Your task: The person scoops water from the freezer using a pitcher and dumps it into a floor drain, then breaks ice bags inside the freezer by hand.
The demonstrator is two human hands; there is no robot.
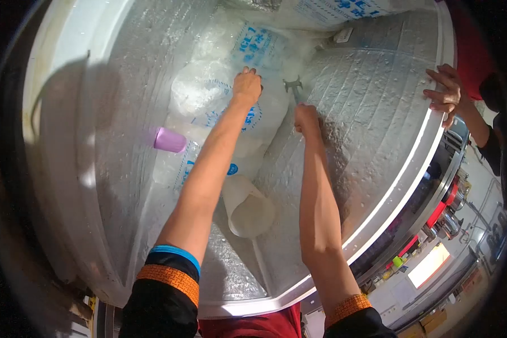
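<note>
Inside a deep white-rimmed chest [400, 201], my left hand [247, 86] is closed on the plastic of an ice bag [225, 107] with blue print. To its right my right hand [307, 120] is wrapped round the handle of a grey metal tool [294, 89], whose pronged head points away from me, near the chest's right inner wall. A purple cup [170, 140] lies on its side left of my left forearm. Between my forearms rests a white container [249, 211], its round mouth facing me.
Another printed ice bag [332, 11] lies at the chest's far end. At the right, another person's hand [446, 93] rests on the rim. Beyond the rim stand shelves with red and metal items [445, 211].
</note>
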